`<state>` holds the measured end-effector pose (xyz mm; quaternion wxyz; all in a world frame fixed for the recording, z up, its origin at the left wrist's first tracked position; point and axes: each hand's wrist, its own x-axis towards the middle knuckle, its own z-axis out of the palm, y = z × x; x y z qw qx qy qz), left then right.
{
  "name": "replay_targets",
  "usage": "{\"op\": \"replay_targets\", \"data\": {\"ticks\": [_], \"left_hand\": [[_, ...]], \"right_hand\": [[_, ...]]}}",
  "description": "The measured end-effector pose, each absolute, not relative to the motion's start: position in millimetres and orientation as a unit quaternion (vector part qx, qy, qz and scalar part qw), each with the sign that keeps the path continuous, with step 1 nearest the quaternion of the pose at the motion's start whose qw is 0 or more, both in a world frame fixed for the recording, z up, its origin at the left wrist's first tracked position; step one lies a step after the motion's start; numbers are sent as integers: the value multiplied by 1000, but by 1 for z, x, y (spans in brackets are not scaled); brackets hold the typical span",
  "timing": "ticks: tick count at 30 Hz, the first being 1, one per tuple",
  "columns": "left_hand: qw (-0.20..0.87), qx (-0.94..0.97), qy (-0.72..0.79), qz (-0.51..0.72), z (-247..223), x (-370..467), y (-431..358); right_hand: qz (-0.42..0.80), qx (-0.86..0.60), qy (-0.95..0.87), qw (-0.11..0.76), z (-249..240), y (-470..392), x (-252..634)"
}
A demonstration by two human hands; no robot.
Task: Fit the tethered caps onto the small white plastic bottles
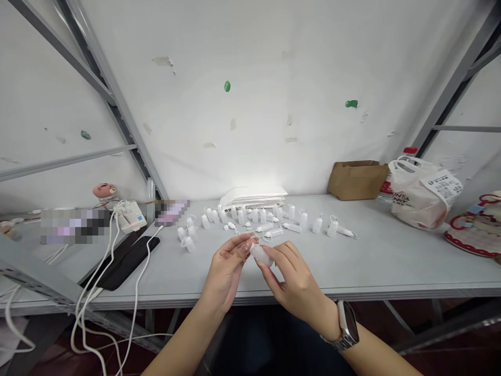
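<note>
Above the front of the grey shelf, a small white squeeze bottle [261,254] is tilted between my hands. My right hand [291,271], with a watch on its wrist, grips the bottle's body between thumb and fingers. The fingertips of my left hand [230,263] pinch at the bottle's upper end, where the cap and strap seem to be; fingers partly hide this spot. Beyond my hands stand several similar bottles [303,221], most with looped cap straps. Several others lie on their sides, among them one bottle [292,227], with a few loose small white caps [231,226] nearby.
A stack of white sheets [254,198] rests against the wall. At right are a cardboard box [358,180], a plastic bag [417,198] and a red-trimmed item [479,224]. At left lie a black pouch [127,261], a power strip [131,216] and white cables [136,292] hanging over the edge.
</note>
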<state>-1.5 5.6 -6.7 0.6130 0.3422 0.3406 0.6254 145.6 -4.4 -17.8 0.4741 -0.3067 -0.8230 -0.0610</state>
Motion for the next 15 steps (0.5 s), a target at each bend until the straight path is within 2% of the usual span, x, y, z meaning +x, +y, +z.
{"op": "replay_targets", "data": {"ticks": [5, 8, 11, 15], "left_hand": [[621, 335, 338, 623, -7, -1, 6], [612, 341, 340, 627, -8, -1, 6], [612, 349, 338, 624, -10, -1, 7], [620, 354, 327, 619, -13, -3, 9]], "right_hand": [[-104, -294, -830, 463, -21, -7, 143], [-49, -301, -824, 477, -21, -9, 142], [106, -316, -798, 502, -16, -10, 142], [435, -318, -696, 474, -4, -8, 143]]}}
